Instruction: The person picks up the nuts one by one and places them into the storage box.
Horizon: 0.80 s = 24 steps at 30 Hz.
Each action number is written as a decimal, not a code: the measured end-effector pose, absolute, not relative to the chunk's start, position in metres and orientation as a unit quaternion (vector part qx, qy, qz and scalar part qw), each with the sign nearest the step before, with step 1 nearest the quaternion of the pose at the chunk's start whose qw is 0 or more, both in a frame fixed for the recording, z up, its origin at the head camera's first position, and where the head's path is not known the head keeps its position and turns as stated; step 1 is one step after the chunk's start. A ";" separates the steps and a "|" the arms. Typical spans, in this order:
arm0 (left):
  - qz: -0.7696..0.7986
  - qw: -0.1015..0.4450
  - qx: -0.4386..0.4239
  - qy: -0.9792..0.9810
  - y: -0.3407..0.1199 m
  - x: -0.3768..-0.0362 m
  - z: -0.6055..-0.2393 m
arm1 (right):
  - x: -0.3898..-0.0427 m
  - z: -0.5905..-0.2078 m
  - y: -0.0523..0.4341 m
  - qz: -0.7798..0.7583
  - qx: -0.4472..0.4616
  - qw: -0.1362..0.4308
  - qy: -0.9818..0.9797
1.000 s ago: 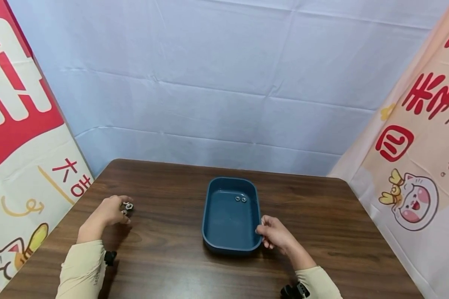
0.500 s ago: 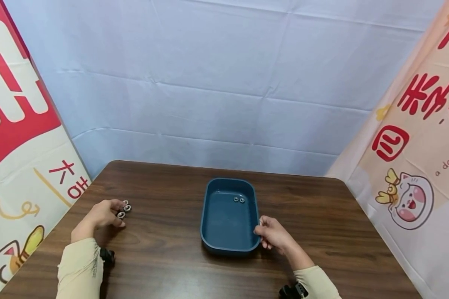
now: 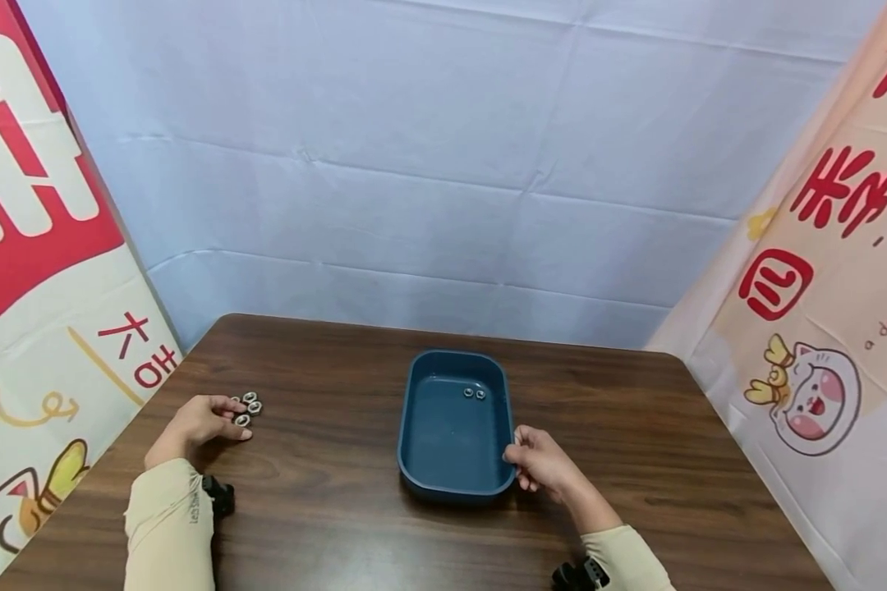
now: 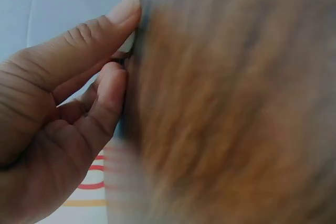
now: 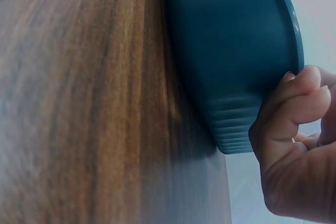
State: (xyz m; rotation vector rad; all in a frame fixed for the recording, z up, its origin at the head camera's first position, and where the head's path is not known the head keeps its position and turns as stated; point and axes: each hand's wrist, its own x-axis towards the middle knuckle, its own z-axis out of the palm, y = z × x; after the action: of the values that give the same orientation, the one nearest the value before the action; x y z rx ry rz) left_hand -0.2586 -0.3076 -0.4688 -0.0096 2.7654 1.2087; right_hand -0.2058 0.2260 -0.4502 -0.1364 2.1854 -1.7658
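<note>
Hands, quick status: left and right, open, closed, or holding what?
Left hand: fingers curled, pinching a small metal nut on the table.
Right hand: fingers curled, gripping the rim of the blue tray.

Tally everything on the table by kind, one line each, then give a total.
Small metal rings on the table by the left hand: 3
Small metal rings inside the tray: 2
Blue tray, its rim gripped by the right hand: 1
Total: 6 things on the wooden table; 5 rings in all, as far as the head view shows.
</note>
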 end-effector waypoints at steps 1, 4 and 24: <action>0.397 0.060 -0.010 0.916 -0.306 -0.259 -0.469 | -0.206 -0.450 0.227 -0.618 -0.047 0.162 0.768; 0.375 0.052 -0.005 0.925 -0.303 -0.261 -0.469 | -0.205 -0.449 0.228 -0.614 -0.046 0.157 0.772; 0.540 0.103 -0.038 0.835 -0.312 -0.251 -0.456 | -0.209 -0.450 0.224 -0.619 -0.051 0.160 0.767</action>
State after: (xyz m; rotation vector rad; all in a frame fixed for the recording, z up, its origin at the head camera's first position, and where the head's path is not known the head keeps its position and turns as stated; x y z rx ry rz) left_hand -0.2514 -0.3115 -0.4557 -0.1129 2.4628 1.5925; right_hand -0.2087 0.2241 -0.4498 -0.1450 2.1917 -1.7678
